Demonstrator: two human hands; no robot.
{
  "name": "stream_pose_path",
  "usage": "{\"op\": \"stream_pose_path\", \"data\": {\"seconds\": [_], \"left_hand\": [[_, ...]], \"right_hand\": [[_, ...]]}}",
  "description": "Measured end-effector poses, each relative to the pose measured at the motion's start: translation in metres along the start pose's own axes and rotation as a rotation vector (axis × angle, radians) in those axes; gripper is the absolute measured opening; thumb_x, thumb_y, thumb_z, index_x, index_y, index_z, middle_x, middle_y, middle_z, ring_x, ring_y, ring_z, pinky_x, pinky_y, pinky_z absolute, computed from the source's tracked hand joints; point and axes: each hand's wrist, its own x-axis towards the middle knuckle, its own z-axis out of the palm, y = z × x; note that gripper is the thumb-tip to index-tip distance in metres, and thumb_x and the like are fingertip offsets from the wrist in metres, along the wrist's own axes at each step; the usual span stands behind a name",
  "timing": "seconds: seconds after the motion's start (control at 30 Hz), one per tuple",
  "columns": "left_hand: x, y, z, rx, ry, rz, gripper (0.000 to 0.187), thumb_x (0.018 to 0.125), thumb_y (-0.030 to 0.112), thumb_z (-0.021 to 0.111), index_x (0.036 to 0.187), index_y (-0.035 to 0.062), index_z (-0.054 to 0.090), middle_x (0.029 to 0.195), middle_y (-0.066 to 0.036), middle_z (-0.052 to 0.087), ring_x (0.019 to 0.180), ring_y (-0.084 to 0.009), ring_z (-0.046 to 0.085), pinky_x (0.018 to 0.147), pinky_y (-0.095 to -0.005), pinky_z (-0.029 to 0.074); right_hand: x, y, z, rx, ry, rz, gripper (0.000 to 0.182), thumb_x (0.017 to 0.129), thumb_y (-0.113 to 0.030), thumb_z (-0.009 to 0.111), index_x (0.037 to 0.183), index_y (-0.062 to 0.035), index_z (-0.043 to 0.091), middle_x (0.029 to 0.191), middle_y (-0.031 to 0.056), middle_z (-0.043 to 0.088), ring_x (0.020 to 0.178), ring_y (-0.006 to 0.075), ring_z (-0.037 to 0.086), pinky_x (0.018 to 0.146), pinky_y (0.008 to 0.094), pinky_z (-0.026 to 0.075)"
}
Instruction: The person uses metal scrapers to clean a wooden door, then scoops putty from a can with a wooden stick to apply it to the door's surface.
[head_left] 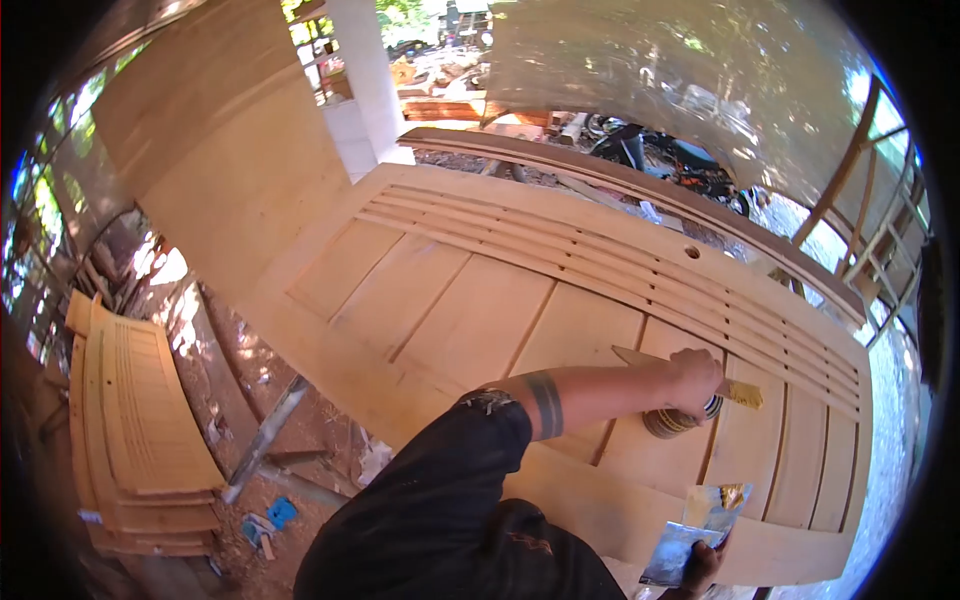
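Note:
My left hand [695, 380], on the arm with dark bands, is closed around a putty knife [743, 394] whose right end carries yellow paste. A pale pointed end sticks out on the hand's other side. Right under my fingers is a round brown can [668, 423], tilted, with its rim toward the right. At the lower right my right hand [703, 566] grips a flat plate [675, 553] with a shiny bluish surface and yellow paste near its upper corner. Both hands are over a large pale wooden door panel [480, 300] with vertical grooves and long slats.
Several more wooden panels [150, 410] are stacked at the left. A long brown beam [620, 200] runs behind the door, with a motorcycle [690, 165] beyond it. A plain board [220, 140] leans at the upper left. Blue scraps [283, 512] lie on the ground.

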Motion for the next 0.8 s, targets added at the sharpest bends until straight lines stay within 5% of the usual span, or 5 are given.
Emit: {"op": "stream_pose_path", "data": {"seconds": [0.07,0.27,0.4,0.67,0.8], "left_hand": [[0.007,-0.004,0.008,0.032,-0.024,0.048,0.066,0.052,0.041,0.082,0.093,-0.0045,0.060,0.094,-0.018,0.060,0.090,-0.0304,0.060,0.074,-0.0398,0.051],[0.004,0.014,0.007,0.148,-0.085,-0.058,0.062,0.050,0.045,0.082,0.097,0.0079,0.066,0.095,-0.011,0.064,0.094,-0.0278,0.060,0.074,-0.0439,0.051],[0.016,0.012,0.024,0.116,0.017,-0.112,0.071,0.052,0.048,0.081,0.104,0.0039,0.063,0.104,-0.015,0.060,0.106,-0.0354,0.052,0.083,-0.0532,0.047],[0.038,0.009,0.026,-0.052,-0.254,-0.150,0.084,0.050,0.044,0.084,0.117,0.0025,0.056,0.122,-0.024,0.049,0.119,-0.0455,0.038,0.095,-0.0584,0.034],[0.030,0.014,0.044,-0.003,-0.049,-0.244,0.100,0.053,0.045,0.082,0.129,-0.0044,0.039,0.130,-0.033,0.035,0.121,-0.0517,0.031,0.095,-0.0640,0.027]], "right_hand": [[0.000,-0.004,-0.001,-0.016,0.148,0.129,0.075,0.070,0.005,0.058,0.137,0.0010,0.022,0.054,-0.0047,0.036,0.040,0.0047,0.032,0.036,0.0192,0.024],[0.000,-0.005,0.018,-0.100,0.194,0.116,0.072,0.070,0.004,0.056,0.135,0.0001,0.025,0.057,-0.0040,0.039,0.042,0.0057,0.034,0.039,0.0211,0.027],[0.000,-0.001,0.035,-0.127,0.217,0.095,0.070,0.070,0.003,0.055,0.135,-0.0005,0.027,0.059,-0.0035,0.041,0.043,0.0064,0.036,0.041,0.0223,0.029],[-0.011,0.005,0.051,-0.164,0.285,0.078,0.066,0.071,0.002,0.052,0.133,-0.0016,0.031,0.062,-0.0026,0.044,0.045,0.0079,0.038,0.046,0.0248,0.033],[-0.018,0.011,0.056,-0.164,0.320,0.073,0.064,0.071,0.001,0.051,0.132,-0.0022,0.033,0.064,-0.0021,0.046,0.047,0.0086,0.040,0.048,0.0260,0.036]]}}
